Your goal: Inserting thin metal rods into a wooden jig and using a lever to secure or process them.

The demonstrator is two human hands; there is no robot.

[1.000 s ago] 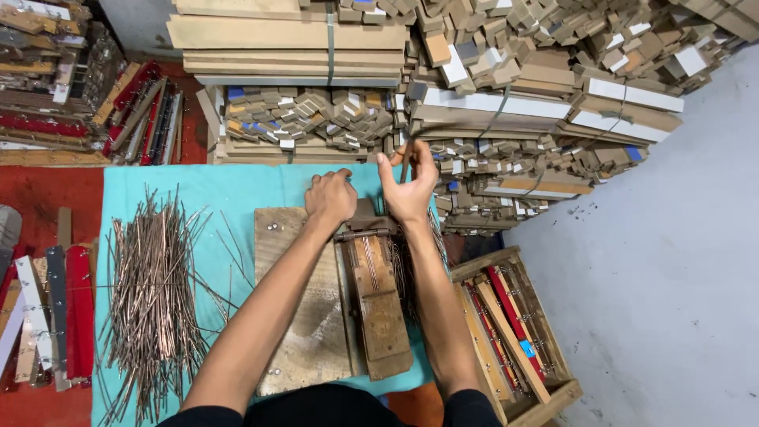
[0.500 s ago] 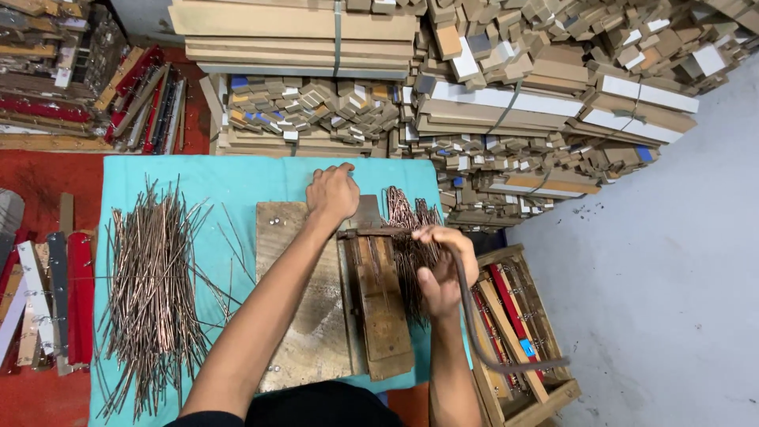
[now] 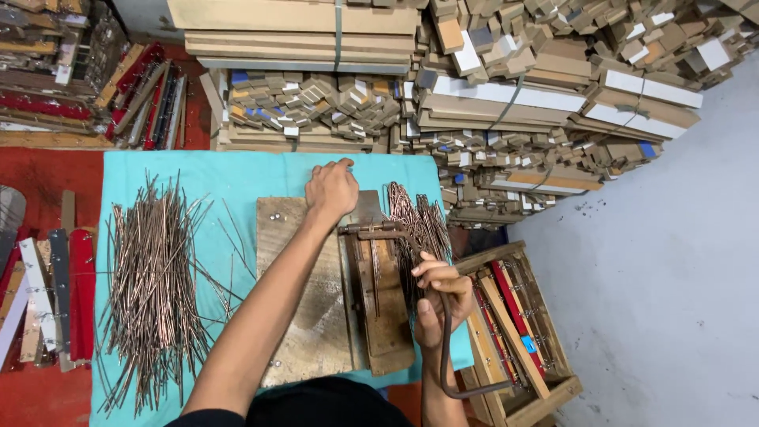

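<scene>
My left hand (image 3: 332, 188) rests on the far end of a rusty metal bending jig (image 3: 378, 285), which is fixed to a wooden board (image 3: 304, 316) on a turquoise-covered table (image 3: 229, 178). My right hand (image 3: 437, 294) grips the jig's long curved iron lever (image 3: 445, 348), pulled down toward me at the table's right edge. A pile of bent copper-coloured wires (image 3: 419, 225) lies just right of the jig. A big heap of straight copper-coloured rods (image 3: 154, 285) lies on the left part of the table.
Stacks of wooden strips and blocks (image 3: 506, 95) fill the back. A wooden crate (image 3: 518, 324) with red and wood pieces stands right of the table. Red and white strips (image 3: 47, 300) lie on the left, and grey floor (image 3: 672, 277) on the right.
My right hand left the jig's far end, took the lever and swung it down toward me. My left hand stayed at the far end of the jig.
</scene>
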